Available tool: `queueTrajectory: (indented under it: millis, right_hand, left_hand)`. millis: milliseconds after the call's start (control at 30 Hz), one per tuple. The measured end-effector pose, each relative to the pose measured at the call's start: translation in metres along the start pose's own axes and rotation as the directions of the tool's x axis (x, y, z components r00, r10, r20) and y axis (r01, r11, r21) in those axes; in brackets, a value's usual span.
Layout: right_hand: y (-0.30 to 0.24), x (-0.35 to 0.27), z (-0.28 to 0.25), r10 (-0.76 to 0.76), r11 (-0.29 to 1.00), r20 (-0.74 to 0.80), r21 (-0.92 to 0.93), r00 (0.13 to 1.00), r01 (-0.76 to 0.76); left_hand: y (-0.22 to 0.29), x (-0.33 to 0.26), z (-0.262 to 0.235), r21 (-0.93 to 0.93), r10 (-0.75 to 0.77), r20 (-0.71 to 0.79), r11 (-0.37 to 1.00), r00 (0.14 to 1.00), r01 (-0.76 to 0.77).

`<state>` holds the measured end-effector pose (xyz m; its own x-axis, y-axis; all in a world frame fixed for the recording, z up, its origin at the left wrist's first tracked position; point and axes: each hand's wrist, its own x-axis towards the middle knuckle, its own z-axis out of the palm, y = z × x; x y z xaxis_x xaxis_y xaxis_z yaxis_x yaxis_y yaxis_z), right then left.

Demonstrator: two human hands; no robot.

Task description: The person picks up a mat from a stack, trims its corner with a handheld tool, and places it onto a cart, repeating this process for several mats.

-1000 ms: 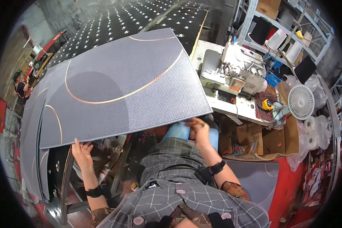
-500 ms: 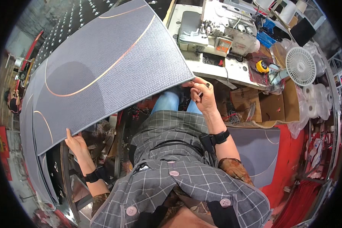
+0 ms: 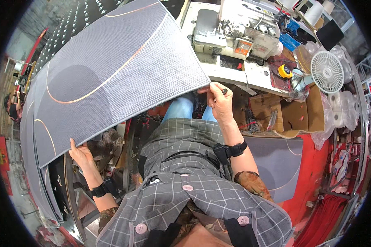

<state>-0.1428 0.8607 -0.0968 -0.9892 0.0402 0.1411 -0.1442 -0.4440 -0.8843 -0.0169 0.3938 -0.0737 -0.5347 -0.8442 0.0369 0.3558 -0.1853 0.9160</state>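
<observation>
A large grey mat (image 3: pixel 123 78) with a woven texture and thin copper-coloured curves slopes across the upper left. Its near right corner is pinched by my right hand (image 3: pixel 221 102), the thumb and forefinger closed on the edge. Further left along the same edge, my left hand (image 3: pixel 81 154) grips the mat, its forefinger raised on top and its other fingers hidden beneath. More grey mats (image 3: pixel 31 173) hang below it at the left. Just past the held corner stands a white overlock sewing machine (image 3: pixel 247 31) on its pale table (image 3: pixel 235 76).
A small white fan (image 3: pixel 327 72) and a yellow tape measure (image 3: pixel 285 71) sit right of the machine. Below them is an open cardboard box (image 3: pixel 294 117). Another grey mat (image 3: pixel 272 164) lies on red material (image 3: pixel 306 181) at my right. Under the mat is a studded black table (image 3: pixel 76 24).
Both hands and the mat have shifted very slightly to the left. My grip on the edge is the same.
</observation>
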Motion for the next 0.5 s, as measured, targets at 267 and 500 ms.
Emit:
queueTrajectory:
  millis: [267,500]
  right_hand:
    - [0.004,-0.002,0.000,0.131,0.990,-0.122,-0.029,0.984,-0.135]
    - [0.018,0.015,0.030,0.076,0.990,-0.260,-0.097,0.963,-0.105]
  left_hand:
    - [0.002,-0.007,0.016,-0.051,-0.007,-0.002,0.999,1.000,0.006]
    - [0.015,-0.023,0.025,-0.163,-0.010,-0.063,0.987,0.998,0.000]
